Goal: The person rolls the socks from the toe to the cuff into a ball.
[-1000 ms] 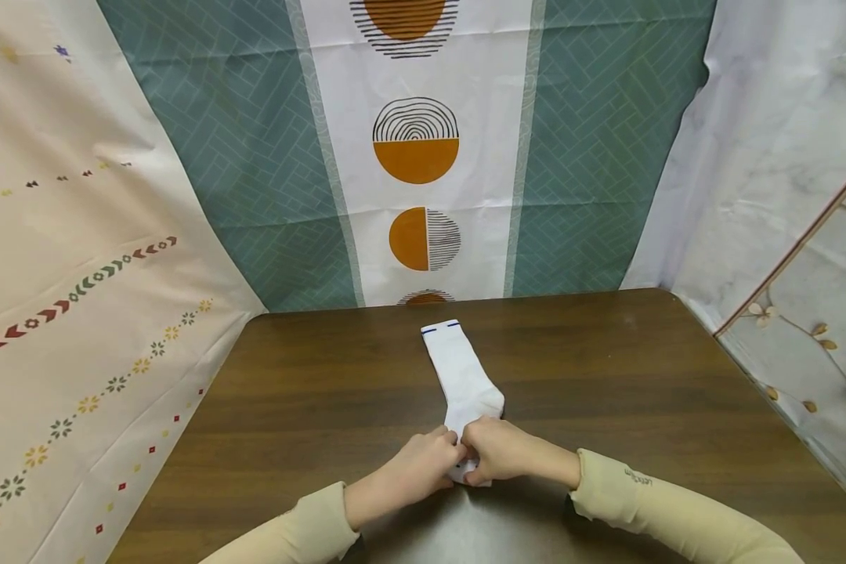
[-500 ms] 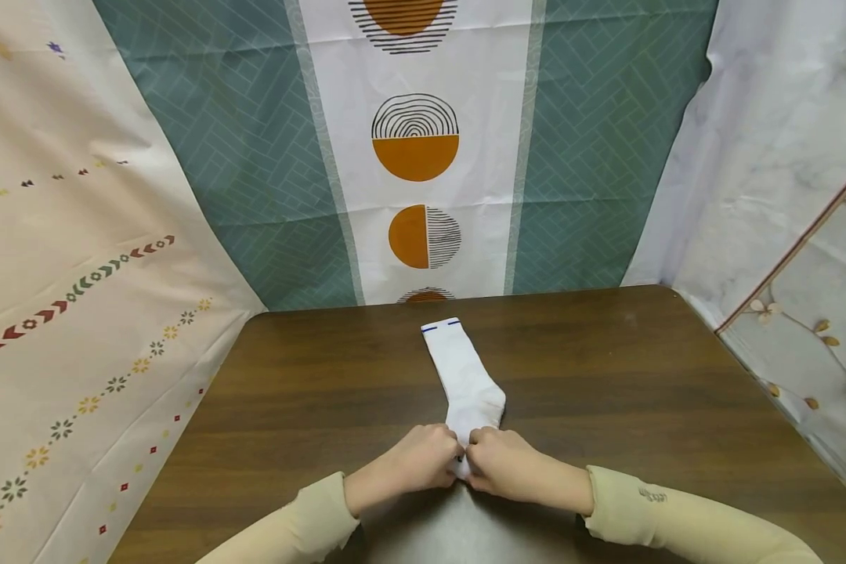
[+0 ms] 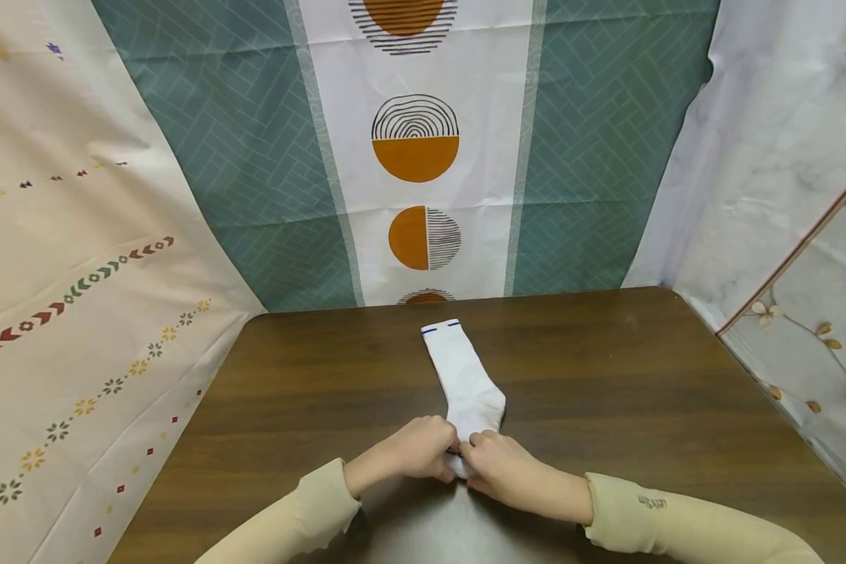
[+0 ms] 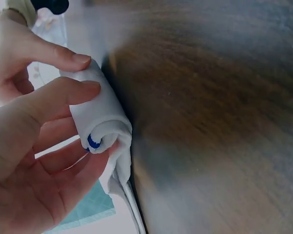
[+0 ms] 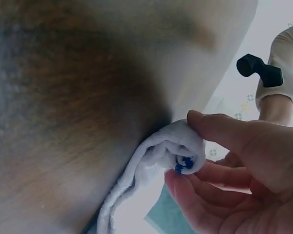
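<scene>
White sock point(image 3: 465, 384) lies along the middle of the brown desk point(image 3: 641, 392), toe end rolled into a tight coil at the near end; leg and blue-striped cuff remain flat, unrolled. Left hand point(image 3: 412, 454) and right hand point(image 3: 507, 470) meet knuckle to knuckle, each grip pinching the roll between thumb and curled fingers.

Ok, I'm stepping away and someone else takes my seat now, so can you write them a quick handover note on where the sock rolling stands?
Left hand: grips the rolled near end of the white sock.
Right hand: grips the same roll from the other side.
Sock: lies on the brown table, its blue-marked cuff at the far end, leg and heel flat.
Done: the near end is wound into a tight roll, as the wrist views show.
Left: probably rolling the flat part up to the cuff.
</scene>
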The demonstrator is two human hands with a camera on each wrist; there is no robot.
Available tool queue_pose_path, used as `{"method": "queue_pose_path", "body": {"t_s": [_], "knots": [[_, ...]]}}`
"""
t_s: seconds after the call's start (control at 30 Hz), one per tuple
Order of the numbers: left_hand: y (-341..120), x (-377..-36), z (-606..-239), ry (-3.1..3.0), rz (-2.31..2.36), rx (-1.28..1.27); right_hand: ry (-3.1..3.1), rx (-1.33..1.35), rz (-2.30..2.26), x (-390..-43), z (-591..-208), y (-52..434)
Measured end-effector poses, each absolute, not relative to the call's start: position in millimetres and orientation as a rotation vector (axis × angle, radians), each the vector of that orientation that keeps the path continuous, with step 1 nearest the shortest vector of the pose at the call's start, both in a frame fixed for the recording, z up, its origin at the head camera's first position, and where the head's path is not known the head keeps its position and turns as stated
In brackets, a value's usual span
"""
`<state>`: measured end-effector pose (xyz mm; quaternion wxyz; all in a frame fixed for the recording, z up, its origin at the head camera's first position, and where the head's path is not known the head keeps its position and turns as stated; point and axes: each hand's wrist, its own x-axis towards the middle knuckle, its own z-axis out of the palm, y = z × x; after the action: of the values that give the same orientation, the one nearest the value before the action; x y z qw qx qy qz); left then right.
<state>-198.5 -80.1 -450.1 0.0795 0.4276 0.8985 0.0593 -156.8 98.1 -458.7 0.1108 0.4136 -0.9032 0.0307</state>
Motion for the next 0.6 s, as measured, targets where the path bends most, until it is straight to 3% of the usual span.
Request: {"method": "queue_pose_path", "body": {"t_s": [0.3,0.6], "knots": [[-81.2,-197.5,-449.3,2.632,0.208,1.213,-2.678,1.292,0.101,-163.6,-457.2,99.9],[-85.7,-194.1,-454.1,2.691,0.266,1.161,-2.788,1.404,0.393,-181.7,-450.8,105.1]]}}
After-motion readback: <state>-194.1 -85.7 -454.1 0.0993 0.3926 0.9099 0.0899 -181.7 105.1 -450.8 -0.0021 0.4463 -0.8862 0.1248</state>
